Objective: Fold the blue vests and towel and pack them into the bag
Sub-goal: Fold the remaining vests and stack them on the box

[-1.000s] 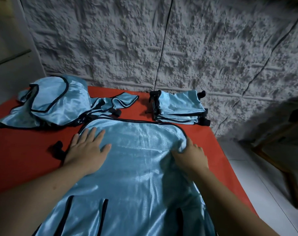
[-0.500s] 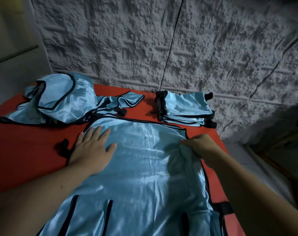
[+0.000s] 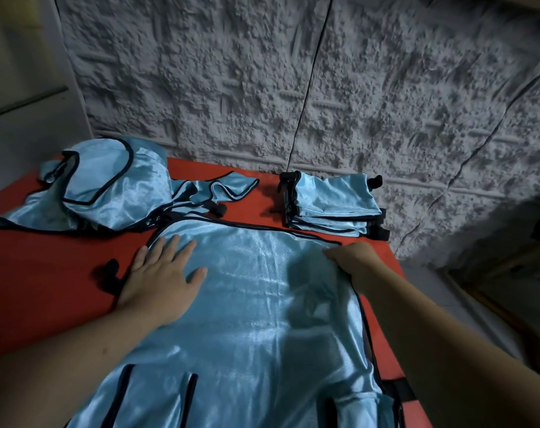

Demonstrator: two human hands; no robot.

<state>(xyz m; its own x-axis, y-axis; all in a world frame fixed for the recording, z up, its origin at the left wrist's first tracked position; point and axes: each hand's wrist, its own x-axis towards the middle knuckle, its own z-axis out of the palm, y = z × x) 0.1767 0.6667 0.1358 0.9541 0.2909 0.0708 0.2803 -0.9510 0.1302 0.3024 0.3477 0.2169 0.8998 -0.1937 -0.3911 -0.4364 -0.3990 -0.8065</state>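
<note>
A shiny light-blue vest [image 3: 253, 304] with black trim lies spread flat on the red table [image 3: 46, 288] in front of me. My left hand [image 3: 160, 273] presses flat on its upper left part, fingers straight. My right hand [image 3: 352, 257] grips the vest's upper right edge, with fabric bunched under its curled fingers. A neat stack of folded blue vests [image 3: 333, 205] sits at the back right of the table. A loose heap of unfolded blue vests [image 3: 108, 186] lies at the back left. No bag or towel is in view.
A rough grey wall [image 3: 293, 88] stands right behind the table. The table's right edge drops to a pale floor [image 3: 448, 298]. A wooden frame [image 3: 509, 304] stands at the far right. Black straps [image 3: 108, 273] stick out beside the vest.
My right hand turned from lying on the vest's right side to gripping its upper right edge, and the fabric there bunched up. The left hand stayed pressed in place.
</note>
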